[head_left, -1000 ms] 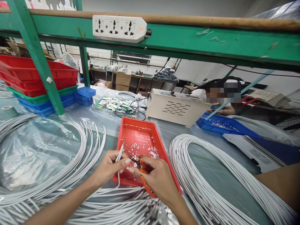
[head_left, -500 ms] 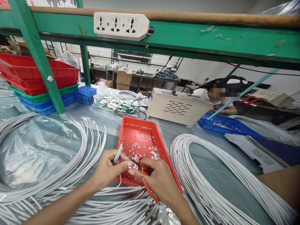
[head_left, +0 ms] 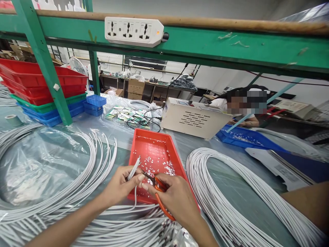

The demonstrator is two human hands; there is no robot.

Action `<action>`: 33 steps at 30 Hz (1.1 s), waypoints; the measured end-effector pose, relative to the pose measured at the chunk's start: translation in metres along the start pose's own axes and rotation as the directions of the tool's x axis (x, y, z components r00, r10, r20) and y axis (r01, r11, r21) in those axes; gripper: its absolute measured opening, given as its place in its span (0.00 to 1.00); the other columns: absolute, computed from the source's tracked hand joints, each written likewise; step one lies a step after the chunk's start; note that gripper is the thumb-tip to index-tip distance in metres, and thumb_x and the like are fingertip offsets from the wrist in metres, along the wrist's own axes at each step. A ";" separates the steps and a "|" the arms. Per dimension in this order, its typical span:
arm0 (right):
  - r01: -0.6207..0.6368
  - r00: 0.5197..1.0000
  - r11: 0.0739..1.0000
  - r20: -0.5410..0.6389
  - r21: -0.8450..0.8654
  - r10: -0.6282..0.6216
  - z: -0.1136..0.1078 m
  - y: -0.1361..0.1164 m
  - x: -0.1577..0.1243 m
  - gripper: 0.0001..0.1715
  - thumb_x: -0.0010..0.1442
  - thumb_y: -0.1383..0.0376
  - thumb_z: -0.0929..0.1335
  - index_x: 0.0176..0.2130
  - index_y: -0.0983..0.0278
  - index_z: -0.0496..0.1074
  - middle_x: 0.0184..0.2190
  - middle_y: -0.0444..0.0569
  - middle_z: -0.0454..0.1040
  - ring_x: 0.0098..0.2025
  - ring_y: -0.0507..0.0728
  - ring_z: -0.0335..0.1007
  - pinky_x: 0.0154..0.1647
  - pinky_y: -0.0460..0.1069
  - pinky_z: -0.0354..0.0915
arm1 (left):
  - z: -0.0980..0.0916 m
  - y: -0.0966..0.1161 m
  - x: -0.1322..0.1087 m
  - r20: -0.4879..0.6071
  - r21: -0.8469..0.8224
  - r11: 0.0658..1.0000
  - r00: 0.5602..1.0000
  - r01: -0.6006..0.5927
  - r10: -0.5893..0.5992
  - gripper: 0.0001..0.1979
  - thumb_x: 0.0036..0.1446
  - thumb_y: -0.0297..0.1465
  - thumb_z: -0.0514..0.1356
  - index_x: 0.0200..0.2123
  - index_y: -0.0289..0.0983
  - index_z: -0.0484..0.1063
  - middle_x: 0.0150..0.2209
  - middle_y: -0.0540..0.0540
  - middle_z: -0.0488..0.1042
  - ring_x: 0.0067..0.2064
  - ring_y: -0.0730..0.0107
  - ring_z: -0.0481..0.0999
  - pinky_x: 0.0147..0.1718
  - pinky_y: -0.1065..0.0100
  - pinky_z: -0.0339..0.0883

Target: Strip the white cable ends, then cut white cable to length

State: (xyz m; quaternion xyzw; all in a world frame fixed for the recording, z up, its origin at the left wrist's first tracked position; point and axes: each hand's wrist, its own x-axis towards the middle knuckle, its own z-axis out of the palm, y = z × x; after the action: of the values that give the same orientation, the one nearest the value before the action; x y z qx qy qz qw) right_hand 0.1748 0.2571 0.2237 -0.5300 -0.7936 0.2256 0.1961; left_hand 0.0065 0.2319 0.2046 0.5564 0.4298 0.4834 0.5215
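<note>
My left hand [head_left: 120,187] is closed on the end of a thin white cable [head_left: 134,168], whose tip sticks up above my fingers. My right hand [head_left: 174,199] is closed on small orange-handled cutters [head_left: 158,192], their jaws pointing left toward the cable end. Both hands hover over the near end of a red tray [head_left: 144,147] scattered with small white offcuts.
Bundles of white cables lie on plastic sheeting at left [head_left: 84,178] and in a big coil at right [head_left: 231,192]. A beige machine [head_left: 192,118], stacked red, green and blue trays [head_left: 38,89] and a blue tray [head_left: 241,137] stand behind. Another person sits across the bench.
The hands stay over the tray's near end. The cable tip in my left hand has shifted slightly right, toward the cutter jaws.
</note>
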 end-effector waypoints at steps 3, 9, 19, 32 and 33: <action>0.006 1.000 1.000 0.026 0.010 -0.007 -0.002 -0.001 -0.001 0.30 0.48 0.52 0.68 0.16 0.64 0.46 0.15 0.38 0.44 0.20 0.48 0.38 0.19 0.46 0.40 | -0.002 0.001 0.002 -0.020 -0.044 0.999 0.999 0.024 -0.025 0.14 0.50 0.39 0.59 0.23 0.33 0.68 0.22 0.49 0.69 0.25 0.75 0.64 0.25 0.73 0.56; -0.002 0.999 1.000 0.043 -0.010 0.002 0.000 -0.001 -0.001 0.29 0.48 0.53 0.68 0.15 0.64 0.48 0.15 0.39 0.45 0.19 0.48 0.39 0.18 0.45 0.40 | 0.002 0.000 0.000 -0.101 -0.015 0.999 0.994 0.032 -0.033 0.13 0.46 0.38 0.63 0.22 0.34 0.67 0.20 0.51 0.68 0.23 0.77 0.62 0.23 0.74 0.55; -0.092 0.993 0.995 0.065 -0.041 0.094 0.003 -0.002 -0.002 0.26 0.47 0.53 0.68 0.17 0.63 0.50 0.14 0.39 0.49 0.19 0.48 0.41 0.19 0.45 0.40 | 0.003 -0.001 0.001 -0.157 0.019 0.999 0.987 0.050 -0.047 0.14 0.48 0.39 0.61 0.22 0.34 0.68 0.20 0.51 0.67 0.24 0.75 0.62 0.24 0.73 0.55; -0.103 0.993 0.578 0.051 0.809 0.105 0.012 -0.008 0.007 0.12 0.42 0.60 0.72 0.24 0.66 0.72 0.16 0.39 0.61 0.18 0.47 0.51 0.22 0.44 0.55 | 0.005 -0.005 0.002 -0.022 -0.076 0.992 0.995 0.099 -0.101 0.15 0.49 0.40 0.60 0.25 0.32 0.73 0.24 0.48 0.69 0.28 0.73 0.65 0.31 0.70 0.57; -0.101 0.992 0.571 0.042 0.815 0.117 0.013 -0.008 0.007 0.12 0.41 0.60 0.73 0.24 0.66 0.72 0.16 0.39 0.61 0.19 0.47 0.52 0.22 0.44 0.56 | 0.006 -0.006 0.002 -0.020 -0.076 0.992 0.994 0.102 -0.103 0.15 0.49 0.40 0.60 0.25 0.32 0.73 0.23 0.49 0.69 0.27 0.74 0.64 0.30 0.71 0.56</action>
State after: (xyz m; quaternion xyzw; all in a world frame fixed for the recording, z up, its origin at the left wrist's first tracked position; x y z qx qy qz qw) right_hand 0.1590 0.2591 0.2184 -0.4303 -0.5656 0.5719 0.4097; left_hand 0.0129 0.2330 0.1993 0.5077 0.4456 0.4785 0.5610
